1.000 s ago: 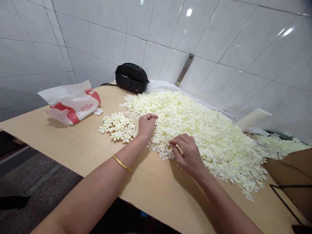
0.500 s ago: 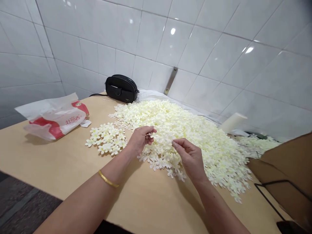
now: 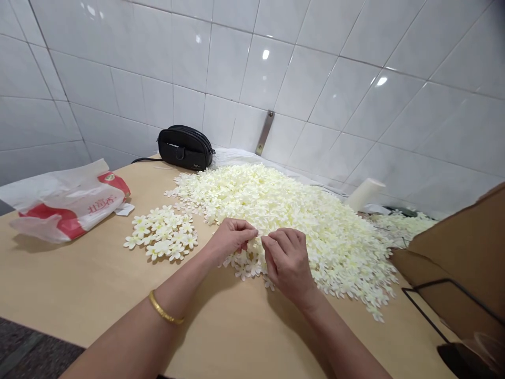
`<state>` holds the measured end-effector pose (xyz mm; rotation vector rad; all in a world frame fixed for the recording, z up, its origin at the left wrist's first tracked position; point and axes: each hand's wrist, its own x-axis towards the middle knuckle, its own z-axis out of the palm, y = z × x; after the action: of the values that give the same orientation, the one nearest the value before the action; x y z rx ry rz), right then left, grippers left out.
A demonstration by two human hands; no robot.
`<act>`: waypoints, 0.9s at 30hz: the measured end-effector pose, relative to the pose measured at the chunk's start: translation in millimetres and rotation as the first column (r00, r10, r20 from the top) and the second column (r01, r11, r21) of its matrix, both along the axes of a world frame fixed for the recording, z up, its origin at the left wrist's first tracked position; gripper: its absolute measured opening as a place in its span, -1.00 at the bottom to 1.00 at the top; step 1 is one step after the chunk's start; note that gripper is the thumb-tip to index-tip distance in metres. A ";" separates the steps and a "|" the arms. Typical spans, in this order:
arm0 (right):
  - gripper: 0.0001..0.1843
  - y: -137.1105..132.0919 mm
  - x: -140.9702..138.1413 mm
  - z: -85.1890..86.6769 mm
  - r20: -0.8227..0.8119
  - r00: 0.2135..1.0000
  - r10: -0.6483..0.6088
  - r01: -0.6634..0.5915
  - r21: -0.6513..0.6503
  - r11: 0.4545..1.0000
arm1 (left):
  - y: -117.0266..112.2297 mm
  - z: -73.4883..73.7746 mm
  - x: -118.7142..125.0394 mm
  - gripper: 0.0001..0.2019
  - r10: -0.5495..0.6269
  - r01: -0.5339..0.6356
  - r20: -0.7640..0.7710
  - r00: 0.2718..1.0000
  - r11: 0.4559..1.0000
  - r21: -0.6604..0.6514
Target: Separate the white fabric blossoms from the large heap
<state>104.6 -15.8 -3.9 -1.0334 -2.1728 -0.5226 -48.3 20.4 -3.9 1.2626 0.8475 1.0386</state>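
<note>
Drawn together since half a second ago: left hand [image 3: 229, 241] and right hand [image 3: 291, 266], fingertips nearly meeting at the near edge of the flower heap [image 3: 276, 200]. Both pinched, thumb to fingers; cannot tell what between. Beneath, bare-fronted tan table [image 3: 236, 337]. Leftward, smaller flower pile [image 3: 163, 231], then bag [image 3: 74, 202]. Behind, purse [image 3: 185, 150] and white tiled wall [image 3: 315, 68]. At right, cardboard [image 3: 469, 263].

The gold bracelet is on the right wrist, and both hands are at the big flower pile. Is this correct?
Wrong wrist: the head view shows the bracelet on the left. The left hand and right hand are at the big pile.
</note>
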 end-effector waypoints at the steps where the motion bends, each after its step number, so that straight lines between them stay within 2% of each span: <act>1: -0.79 -0.1 0.6 -0.1 0.018 1.000 -0.002 0.002 0.014 1.000 | 0.7 -1.0 0.4 -0.83 0.006 -0.006 0.003 1.000 1.000 -0.005; 10: -0.86 -1.8 4.4 0.4 -0.100 0.995 -0.029 0.025 -0.035 0.999 | 0.7 0.4 1.3 -0.88 0.064 -0.063 0.005 0.998 0.998 -0.017; 13: -0.86 0.9 4.5 10.5 -0.145 0.989 -0.020 0.021 0.011 1.000 | 4.8 -0.1 -3.0 -0.89 0.160 -0.158 0.081 0.984 0.987 -0.027; 16: -0.87 13.4 5.8 24.6 -0.115 0.993 -0.023 0.035 0.099 0.994 | 10.8 1.8 -11.0 -0.86 0.310 -0.304 0.198 0.930 0.951 -0.061; 21: -0.84 57.5 8.2 37.6 0.090 0.989 -0.114 0.095 0.191 0.977 | 16.5 8.2 -20.7 -0.72 0.529 -0.509 0.332 0.781 0.847 -0.153; 24: -0.83 79.3 7.9 36.6 0.201 0.967 -0.154 0.115 0.191 0.975 | 18.4 8.4 -20.6 -0.67 0.570 -0.535 0.345 0.746 0.821 -0.200; 27: -0.82 79.6 5.3 34.0 0.131 0.981 -0.144 0.125 0.145 0.982 | 20.8 6.6 -19.2 -0.67 0.572 -0.521 0.337 0.748 0.820 -0.237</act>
<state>109.9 63.8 30.1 -1.1033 -2.1635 -0.8177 -67.5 41.2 2.7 0.6480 0.9714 1.6207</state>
